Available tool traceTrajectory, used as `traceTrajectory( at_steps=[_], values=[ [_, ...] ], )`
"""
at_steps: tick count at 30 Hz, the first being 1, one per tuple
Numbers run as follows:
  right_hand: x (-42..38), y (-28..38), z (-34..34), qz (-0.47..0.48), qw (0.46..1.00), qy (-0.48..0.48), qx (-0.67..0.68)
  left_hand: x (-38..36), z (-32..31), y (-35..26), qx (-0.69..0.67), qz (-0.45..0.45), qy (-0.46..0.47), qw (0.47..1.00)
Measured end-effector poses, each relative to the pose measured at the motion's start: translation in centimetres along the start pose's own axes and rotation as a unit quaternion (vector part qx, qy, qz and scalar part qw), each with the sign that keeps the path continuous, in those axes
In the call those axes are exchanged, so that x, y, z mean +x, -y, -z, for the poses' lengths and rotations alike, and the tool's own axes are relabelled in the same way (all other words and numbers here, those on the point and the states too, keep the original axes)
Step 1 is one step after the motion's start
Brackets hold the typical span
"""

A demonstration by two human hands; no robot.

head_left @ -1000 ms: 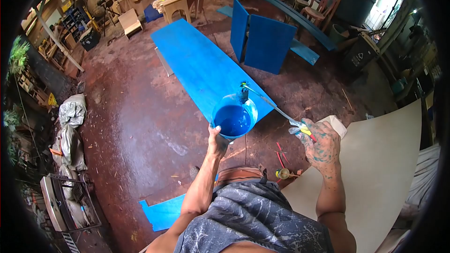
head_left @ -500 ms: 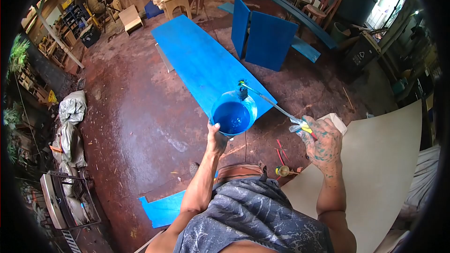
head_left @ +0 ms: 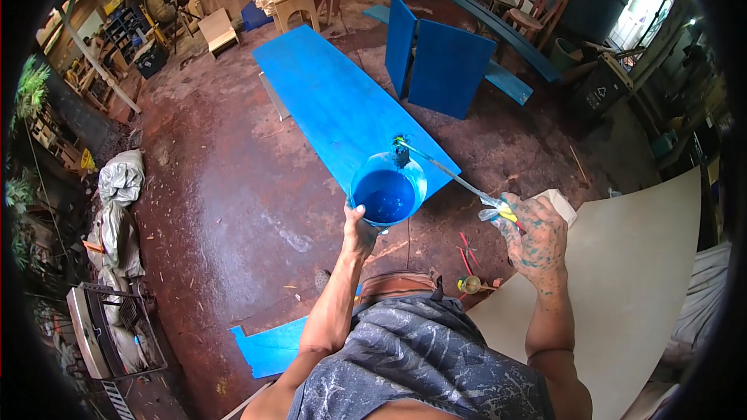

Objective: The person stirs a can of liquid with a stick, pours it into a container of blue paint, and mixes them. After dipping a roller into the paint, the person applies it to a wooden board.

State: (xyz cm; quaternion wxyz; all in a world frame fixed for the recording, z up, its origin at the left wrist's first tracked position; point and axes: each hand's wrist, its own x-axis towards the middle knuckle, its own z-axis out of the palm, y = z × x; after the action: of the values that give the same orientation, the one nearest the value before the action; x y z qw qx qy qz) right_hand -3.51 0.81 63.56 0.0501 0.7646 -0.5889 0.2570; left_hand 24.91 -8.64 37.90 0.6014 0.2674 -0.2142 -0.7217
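Observation:
My left hand (head_left: 359,233) is closed on the side of a bucket (head_left: 421,179) of blue paint (head_left: 384,196), its thumb over the rim. Paint coats the bucket's inner wall. In my paint-spattered right hand (head_left: 538,239) is the red-and-yellow handle of a small paint roller (head_left: 451,174), with clear plastic wrapped near the grip. Its long metal rod slants up to the left, and the dark, paint-soaked roller head overlaps the bucket's far rim in this view. Beyond and below the bucket lies a long blue board (head_left: 334,109), raised on a support.
Two blue panels (head_left: 450,68) stand upright behind the board. A large pale sheet (head_left: 615,288) lies at right, near a small tin (head_left: 470,285). Silvery sacks (head_left: 120,179) line the left side; a blue offcut (head_left: 272,348) lies by my left arm.
The roller head has shifted very slightly left at the bucket's far rim. Both hands keep their hold, and the bucket stays almost still.

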Motion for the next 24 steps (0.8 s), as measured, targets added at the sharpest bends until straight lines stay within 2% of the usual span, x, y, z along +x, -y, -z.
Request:
traceTrajectory(
  at_steps=[5, 24],
  values=[
    [0.06, -0.64, -0.29, 0.031, 0.999, -0.011, -0.011, 0.21, -0.09, -0.09, -0.002, -0.005, 0.004, 1.000],
    [0.33, -0.41, -0.17, 0.030, 0.999, -0.010, -0.010, 0.49, 0.51, 0.29, 0.007, -0.004, 0.009, 1.000]
  ],
)
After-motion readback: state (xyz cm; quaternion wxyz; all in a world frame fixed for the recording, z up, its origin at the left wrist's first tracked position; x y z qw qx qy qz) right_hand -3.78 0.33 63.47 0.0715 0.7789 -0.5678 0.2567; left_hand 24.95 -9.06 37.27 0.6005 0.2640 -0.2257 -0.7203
